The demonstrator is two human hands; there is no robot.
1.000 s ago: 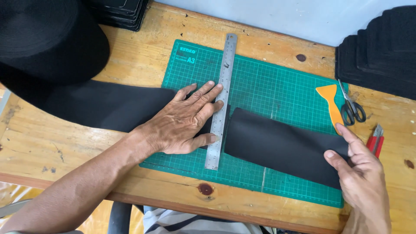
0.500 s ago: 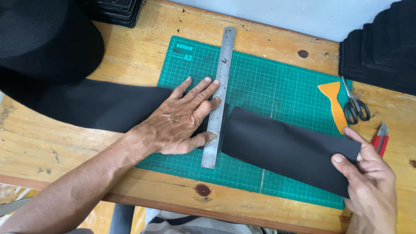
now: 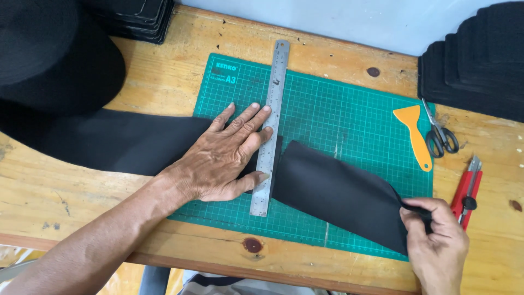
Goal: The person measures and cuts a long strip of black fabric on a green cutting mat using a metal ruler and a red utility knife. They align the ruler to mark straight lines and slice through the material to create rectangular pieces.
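Note:
A wide black strip of material (image 3: 136,145) runs from a large black roll (image 3: 49,60) at the left across a green cutting mat (image 3: 349,104). My left hand (image 3: 226,155) lies flat on the strip, fingers spread, with the fingertips pressing a steel ruler (image 3: 270,123) that stands across the strip. To the right of the ruler lies a separate black piece (image 3: 338,188), angled down to the right. My right hand (image 3: 436,240) pinches that piece's far right end, which is lifted and folded slightly at the mat's edge.
An orange plastic scraper (image 3: 415,134), black-handled scissors (image 3: 439,134) and a red utility knife (image 3: 466,191) lie at the mat's right side. Stacks of black cut pieces (image 3: 475,60) sit at the back right; dark trays (image 3: 136,19) at the back left. The wooden table's front edge (image 3: 229,262) is close.
My right hand has slid down and to the right along the cut piece and now pinches its end. The left hand stays pressed on the strip and ruler.

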